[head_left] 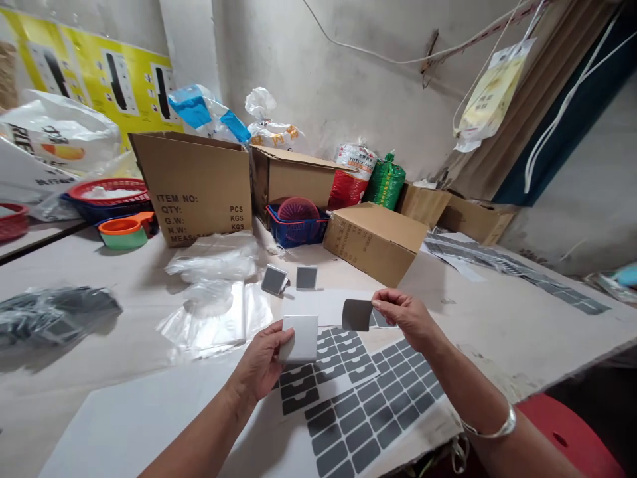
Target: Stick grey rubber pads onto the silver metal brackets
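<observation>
Between the thumb and fingers of my left hand point(266, 358) is a flat white square piece point(302, 338), held above the table. My right hand point(401, 312) pinches a dark grey sticker point(357, 315) by its right edge, apart from the white piece. Below both hands lie sheets of grey stickers point(373, 405), some with notched shapes. Just beyond, two small pieces with grey faces, a tilted one point(274, 279) and an upright one point(306, 278), stand on the table.
Clear plastic bags point(213, 318) lie left of my hands, with a dark bagged bundle point(54, 318) farther left. Cardboard boxes point(199, 186) and a blue basket point(298, 229) line the back. More sticker sheets point(527, 272) lie at right. A red stool point(567, 431) stands by the table edge.
</observation>
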`<action>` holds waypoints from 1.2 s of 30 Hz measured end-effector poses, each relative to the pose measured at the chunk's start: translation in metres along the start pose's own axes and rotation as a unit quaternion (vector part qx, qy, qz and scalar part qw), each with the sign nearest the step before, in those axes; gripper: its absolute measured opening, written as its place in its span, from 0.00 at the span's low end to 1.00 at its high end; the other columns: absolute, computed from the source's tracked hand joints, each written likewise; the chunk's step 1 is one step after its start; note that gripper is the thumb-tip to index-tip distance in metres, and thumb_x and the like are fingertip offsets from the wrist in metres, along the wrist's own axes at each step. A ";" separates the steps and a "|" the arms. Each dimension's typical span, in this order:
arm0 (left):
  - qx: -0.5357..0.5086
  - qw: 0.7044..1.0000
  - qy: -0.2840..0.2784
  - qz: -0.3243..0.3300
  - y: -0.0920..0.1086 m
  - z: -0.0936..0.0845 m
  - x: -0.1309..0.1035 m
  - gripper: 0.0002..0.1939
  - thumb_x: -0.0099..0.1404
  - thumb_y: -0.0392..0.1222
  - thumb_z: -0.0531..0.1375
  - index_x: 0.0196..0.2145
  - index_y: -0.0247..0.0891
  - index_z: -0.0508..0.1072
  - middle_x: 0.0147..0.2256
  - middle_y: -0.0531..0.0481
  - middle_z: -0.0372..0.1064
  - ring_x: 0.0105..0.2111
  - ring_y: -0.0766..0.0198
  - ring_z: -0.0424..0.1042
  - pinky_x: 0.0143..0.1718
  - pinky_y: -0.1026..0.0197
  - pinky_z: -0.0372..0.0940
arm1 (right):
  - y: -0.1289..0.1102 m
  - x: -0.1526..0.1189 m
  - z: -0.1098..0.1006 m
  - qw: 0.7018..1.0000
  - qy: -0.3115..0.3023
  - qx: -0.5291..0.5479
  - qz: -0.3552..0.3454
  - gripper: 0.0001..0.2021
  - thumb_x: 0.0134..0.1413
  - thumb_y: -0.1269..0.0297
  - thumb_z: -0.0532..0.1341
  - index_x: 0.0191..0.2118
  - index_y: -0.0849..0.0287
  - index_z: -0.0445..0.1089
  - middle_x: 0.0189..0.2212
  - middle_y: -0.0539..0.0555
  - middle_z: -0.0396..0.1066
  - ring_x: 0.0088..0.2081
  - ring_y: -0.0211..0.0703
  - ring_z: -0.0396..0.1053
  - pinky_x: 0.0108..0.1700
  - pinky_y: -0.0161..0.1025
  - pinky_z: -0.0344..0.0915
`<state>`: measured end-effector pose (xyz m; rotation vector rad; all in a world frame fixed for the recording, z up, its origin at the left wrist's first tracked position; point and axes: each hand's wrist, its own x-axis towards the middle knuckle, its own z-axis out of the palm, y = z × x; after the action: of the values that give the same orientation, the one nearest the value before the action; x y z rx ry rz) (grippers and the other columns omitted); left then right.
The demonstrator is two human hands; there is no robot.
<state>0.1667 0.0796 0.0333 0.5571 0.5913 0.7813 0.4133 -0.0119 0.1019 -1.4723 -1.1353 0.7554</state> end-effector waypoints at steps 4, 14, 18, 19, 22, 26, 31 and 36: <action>0.042 0.999 -0.018 0.012 -0.004 -0.016 -0.015 0.11 0.52 0.32 0.63 0.36 0.32 0.72 0.29 0.47 0.72 0.25 0.67 0.69 0.26 0.67 0.66 | -0.010 -0.016 0.032 0.998 -0.057 0.030 0.015 0.07 0.46 0.64 0.62 0.27 0.63 0.69 0.19 0.46 0.57 0.21 0.31 0.48 0.23 0.34 0.43; 0.006 0.992 -0.126 0.016 -0.007 -0.026 -0.036 0.21 0.51 0.27 0.57 0.45 0.34 0.69 0.34 0.46 0.70 0.31 0.67 0.68 0.33 0.67 0.63 | -0.020 -0.040 0.065 0.982 -0.151 0.073 0.084 0.06 0.50 0.64 0.61 0.28 0.61 0.68 0.20 0.46 0.55 0.21 0.30 0.47 0.23 0.35 0.42; 0.034 0.988 -0.147 0.022 -0.006 -0.022 -0.038 0.26 0.49 0.25 0.55 0.48 0.36 0.67 0.39 0.45 0.70 0.36 0.63 0.67 0.37 0.64 0.61 | -0.021 -0.042 0.066 0.982 -0.153 0.044 0.101 0.06 0.51 0.64 0.60 0.28 0.61 0.68 0.20 0.46 0.56 0.21 0.30 0.46 0.23 0.35 0.42; 0.040 0.989 -0.143 0.022 -0.007 -0.021 -0.039 0.26 0.49 0.25 0.55 0.47 0.36 0.68 0.39 0.45 0.70 0.36 0.63 0.67 0.37 0.63 0.61 | -0.022 -0.042 0.067 0.982 -0.154 0.034 0.104 0.06 0.51 0.64 0.60 0.28 0.61 0.68 0.20 0.46 0.56 0.21 0.31 0.46 0.23 0.35 0.42; 0.045 0.990 -0.129 0.012 -0.010 -0.020 -0.041 0.25 0.49 0.26 0.54 0.46 0.36 0.69 0.37 0.46 0.70 0.34 0.63 0.66 0.35 0.63 0.60 | -0.023 -0.039 0.075 0.981 -0.161 0.015 0.109 0.06 0.50 0.64 0.60 0.27 0.61 0.67 0.20 0.47 0.56 0.21 0.31 0.47 0.23 0.35 0.43; 0.029 0.993 -0.118 -0.001 -0.014 -0.019 -0.041 0.24 0.49 0.27 0.53 0.45 0.36 0.70 0.36 0.46 0.70 0.32 0.64 0.66 0.34 0.63 0.59 | -0.023 -0.032 0.088 0.981 -0.161 -0.009 0.104 0.07 0.49 0.63 0.59 0.25 0.60 0.68 0.19 0.47 0.57 0.20 0.31 0.48 0.22 0.35 0.44; -0.002 0.991 -0.130 -0.011 -0.010 -0.017 -0.042 0.20 0.52 0.31 0.53 0.44 0.34 0.70 0.36 0.44 0.69 0.34 0.61 0.65 0.34 0.63 0.58 | -0.017 -0.026 0.096 0.980 -0.170 -0.025 0.098 0.07 0.49 0.63 0.59 0.25 0.61 0.68 0.19 0.48 0.57 0.20 0.32 0.47 0.21 0.35 0.44; 0.010 0.992 -0.126 0.008 -0.010 -0.015 -0.045 0.16 0.61 0.38 0.51 0.45 0.35 0.70 0.35 0.46 0.67 0.32 0.63 0.62 0.31 0.64 0.56 | -0.010 -0.021 0.098 0.979 -0.178 -0.029 0.098 0.06 0.49 0.64 0.58 0.26 0.60 0.68 0.19 0.47 0.57 0.20 0.31 0.47 0.22 0.35 0.43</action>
<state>0.1356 0.0424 0.0284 0.6671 0.3625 0.7085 0.3149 0.0038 0.0877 -1.5535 -1.2974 1.1670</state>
